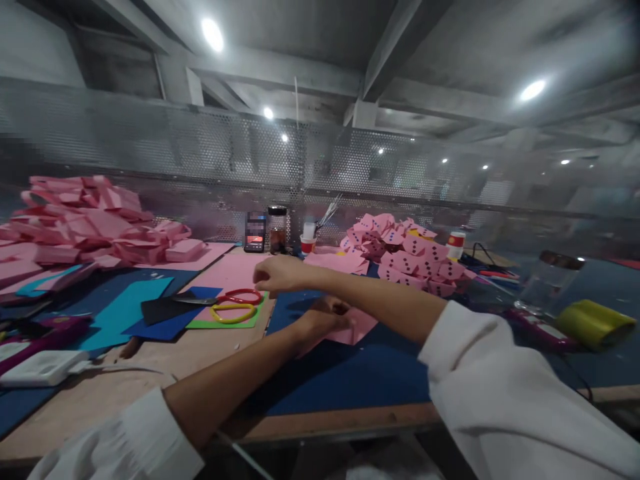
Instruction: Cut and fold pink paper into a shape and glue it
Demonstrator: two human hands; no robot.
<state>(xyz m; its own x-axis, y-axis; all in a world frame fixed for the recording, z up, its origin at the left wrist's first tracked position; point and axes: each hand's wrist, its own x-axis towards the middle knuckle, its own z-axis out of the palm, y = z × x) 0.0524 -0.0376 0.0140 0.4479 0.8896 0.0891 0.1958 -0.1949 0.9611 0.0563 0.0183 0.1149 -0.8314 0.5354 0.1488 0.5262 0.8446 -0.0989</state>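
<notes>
My right hand (280, 273) reaches across to the left, above my left forearm. Its fingers are curled together and point down beside the scissors (235, 307), which have one red and one yellow handle loop. Whatever those fingertips hold, if anything, is too small to make out. Lower down, my left hand (320, 323) is closed on a pink paper piece (357, 327) over the dark blue mat (350, 380); its fingertips are partly hidden. Under the scissors lie black (163, 309), blue and green-edged pink sheets.
A large heap of folded pink paper (95, 220) rises at the left. Pink pieces with dark dots (400, 247) are piled at the back right. A phone (255, 232), a lidded jar (277, 230), a clear bottle (550, 280) and a white adapter (43, 369) with cable stand around.
</notes>
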